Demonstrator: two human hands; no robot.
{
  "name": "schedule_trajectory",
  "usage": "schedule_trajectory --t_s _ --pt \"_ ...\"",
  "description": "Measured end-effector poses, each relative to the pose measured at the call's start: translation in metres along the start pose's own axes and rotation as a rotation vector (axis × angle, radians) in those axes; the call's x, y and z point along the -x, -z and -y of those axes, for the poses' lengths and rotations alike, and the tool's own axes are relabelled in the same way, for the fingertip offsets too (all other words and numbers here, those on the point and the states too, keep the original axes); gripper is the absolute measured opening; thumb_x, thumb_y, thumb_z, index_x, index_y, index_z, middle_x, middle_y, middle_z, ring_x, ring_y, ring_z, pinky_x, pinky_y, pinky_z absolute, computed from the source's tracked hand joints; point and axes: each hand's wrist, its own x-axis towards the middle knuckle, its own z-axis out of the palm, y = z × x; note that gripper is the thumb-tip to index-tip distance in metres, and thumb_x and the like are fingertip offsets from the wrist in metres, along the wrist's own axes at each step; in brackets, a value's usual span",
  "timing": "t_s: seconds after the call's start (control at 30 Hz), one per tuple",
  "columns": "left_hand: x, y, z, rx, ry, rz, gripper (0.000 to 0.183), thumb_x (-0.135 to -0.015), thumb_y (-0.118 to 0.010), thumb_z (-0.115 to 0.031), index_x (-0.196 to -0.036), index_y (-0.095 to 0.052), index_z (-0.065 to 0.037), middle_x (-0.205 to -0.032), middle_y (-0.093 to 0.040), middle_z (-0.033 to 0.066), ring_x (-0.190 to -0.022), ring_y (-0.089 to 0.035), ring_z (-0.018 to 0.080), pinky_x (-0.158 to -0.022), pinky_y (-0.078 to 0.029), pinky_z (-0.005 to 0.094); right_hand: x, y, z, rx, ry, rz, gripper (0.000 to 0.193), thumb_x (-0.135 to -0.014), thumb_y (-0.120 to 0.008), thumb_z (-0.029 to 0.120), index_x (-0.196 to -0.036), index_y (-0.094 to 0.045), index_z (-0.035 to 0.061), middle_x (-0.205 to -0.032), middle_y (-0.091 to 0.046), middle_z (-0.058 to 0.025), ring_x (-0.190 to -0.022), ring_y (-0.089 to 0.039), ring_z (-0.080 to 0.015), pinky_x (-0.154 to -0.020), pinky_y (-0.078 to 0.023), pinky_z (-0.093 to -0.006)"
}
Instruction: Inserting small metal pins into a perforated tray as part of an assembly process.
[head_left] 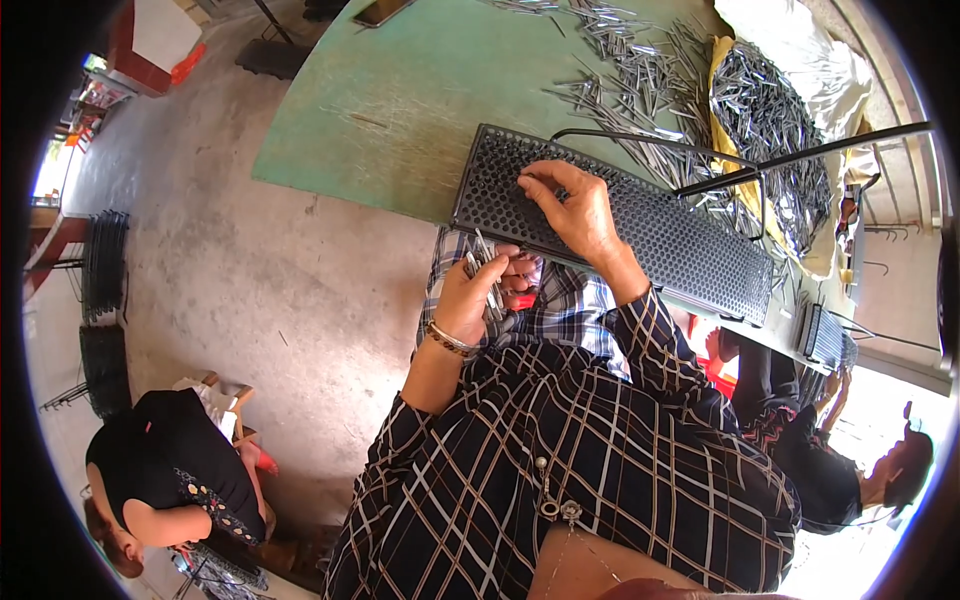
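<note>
A long black tray (680,240) full of round holes lies at a slant along the near edge of the green table. My right hand (578,208) is over its left part, thumb and forefinger pinched together close to the holes. Whatever is between those fingertips is hidden or too small to make out. Below the tray's left end, near my lap, my left hand (470,297) is closed round a bundle of thin metal rods (481,248), whose ends stick out above and below the fingers.
Loose metal rods (640,85) spread across the green table (340,130). At the right, an open sack (765,130) is packed with more rods. Black metal bars (800,160) cross above the tray. One person (175,470) bends at lower left; another (835,460) sits at right beside a second tray (826,338).
</note>
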Motion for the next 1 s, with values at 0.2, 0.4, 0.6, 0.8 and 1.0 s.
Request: schedule_trajectory --t_s 0.2,0.4,0.6,0.8,1.0 --pt "0.001 -0.001 0.0 0.011 -0.003 0.011 0.022 -0.093 -0.055 -0.017 -0.107 -0.058 -0.001 -0.094 -0.068 0.0143 -0.072 -0.063 0.0156 -0.055 -0.051 0.0286 0.0 -0.008 -0.002 0.175 0.257 0.007 0.017 -0.08 -0.067 0.007 -0.095 -0.065 -0.001 -0.093 -0.065 -0.0133 -0.084 -0.064 -0.029 -0.071 -0.052 -0.0333" --pt "0.002 -0.005 0.001 0.025 0.014 0.009 0.022 -0.092 -0.057 -0.017 -0.107 -0.059 -0.002 -0.094 -0.067 0.014 -0.071 -0.063 0.0162 -0.056 -0.051 0.0293 -0.002 -0.007 -0.004 0.308 0.36 -0.012 0.016 -0.079 -0.067 0.01 -0.091 -0.065 0.0007 -0.091 -0.064 -0.0133 -0.08 -0.062 -0.0331 -0.071 -0.05 -0.0387" --pt "0.002 -0.003 0.004 -0.014 0.012 0.007 0.023 -0.092 -0.057 -0.019 -0.108 -0.059 -0.002 -0.094 -0.067 0.013 -0.071 -0.063 0.0154 -0.056 -0.052 0.0279 0.001 -0.01 -0.003 0.34 0.398 -0.039 0.014 -0.078 -0.068 0.012 -0.089 -0.066 0.0029 -0.088 -0.064 -0.0114 -0.078 -0.062 -0.0308 -0.07 -0.049 -0.0376" --pt "-0.001 -0.004 0.004 -0.013 0.016 0.024 0.024 -0.092 -0.056 -0.018 -0.109 -0.058 -0.002 -0.094 -0.067 0.0128 -0.072 -0.063 0.0152 -0.057 -0.053 0.0274 0.004 -0.011 -0.005 0.272 0.245 -0.102 0.015 -0.075 -0.071 0.014 -0.083 -0.067 0.0024 -0.082 -0.065 -0.0107 -0.076 -0.062 -0.0306 -0.069 -0.049 -0.0379" --pt "0.0 -0.003 0.003 0.016 0.018 0.026 0.024 -0.092 -0.056 -0.017 -0.109 -0.058 -0.001 -0.094 -0.067 0.0133 -0.072 -0.063 0.0154 -0.058 -0.053 0.0277 0.007 -0.013 -0.007 0.288 0.245 -0.121 0.016 -0.076 -0.07 0.011 -0.089 -0.069 0.0017 -0.087 -0.064 -0.0113 -0.078 -0.063 -0.029 -0.07 -0.051 -0.0359"
